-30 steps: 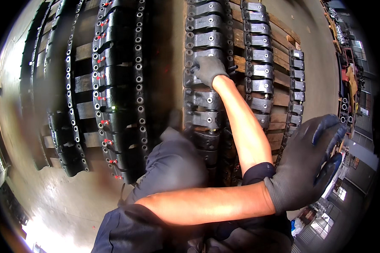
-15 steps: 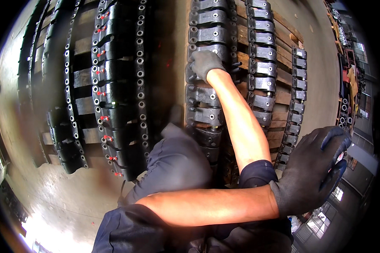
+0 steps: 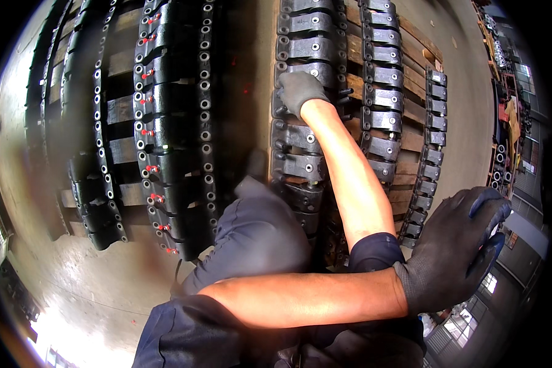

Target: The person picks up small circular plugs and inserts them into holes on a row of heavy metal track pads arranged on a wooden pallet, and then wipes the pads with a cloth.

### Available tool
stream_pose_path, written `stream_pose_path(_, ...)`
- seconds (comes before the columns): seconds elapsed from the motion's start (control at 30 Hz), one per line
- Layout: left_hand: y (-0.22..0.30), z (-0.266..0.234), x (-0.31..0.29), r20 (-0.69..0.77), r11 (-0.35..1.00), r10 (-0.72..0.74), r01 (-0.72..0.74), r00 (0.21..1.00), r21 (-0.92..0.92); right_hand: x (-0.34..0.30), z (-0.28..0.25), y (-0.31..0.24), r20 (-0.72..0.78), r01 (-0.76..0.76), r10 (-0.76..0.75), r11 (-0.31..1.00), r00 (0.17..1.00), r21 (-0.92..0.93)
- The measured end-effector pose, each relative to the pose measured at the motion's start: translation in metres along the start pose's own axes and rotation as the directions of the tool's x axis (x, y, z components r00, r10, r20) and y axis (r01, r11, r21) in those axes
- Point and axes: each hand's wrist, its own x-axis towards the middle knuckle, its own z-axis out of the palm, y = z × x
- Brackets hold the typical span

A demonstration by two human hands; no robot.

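Observation:
A row of black metal links, like a crawler track (image 3: 310, 48), runs away from me over wooden pallet boards. My right hand (image 3: 300, 93), in a dark glove, is closed at the near-left edge of this row; whatever its fingers grip is hidden under the glove. Short dark pins (image 3: 346, 93) stick out just right of that hand. My left forearm crosses in front of my body to the right. There my left hand (image 3: 457, 251), gloved with blue fingertips, is raised with curled fingers; a small pale and red bit shows between fingers and thumb, too small to name.
Black track pieces (image 3: 165, 126) with red fittings along one edge lie to the left. More link rows (image 3: 384, 76) rest on the pallet (image 3: 420, 38) at right. My bent knee (image 3: 254, 230) is beside the near row. Shelving with parts (image 3: 503, 150) stands far right.
Almost nothing has changed. The view has shifted very slightly; both hands keep their places, the right at the link row and the left raised at the right.

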Motion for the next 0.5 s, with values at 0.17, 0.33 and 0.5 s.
stream_pose_path(0.17, -0.001, -0.001, 0.0, 0.005, 1.0, -0.001, 0.001, 1.0, -0.004, -0.003, -0.01, -0.006, -0.006, 0.009, -0.009, 0.999, 1.0, -0.031)
stream_pose_path(0.33, -0.001, 0.001, -0.001, 0.006, 1.0, -0.004, 0.004, 1.0, -0.001, -0.001, -0.011, -0.008, -0.014, 0.005, -0.005, 0.999, 1.0, -0.049)
stream_pose_path(0.5, -0.004, 0.001, 0.0, 0.026, 1.0, -0.008, 0.008, 1.0, -0.012, 0.0, -0.008, -0.006, -0.011, -0.031, 0.031, 0.999, 0.999, -0.01)
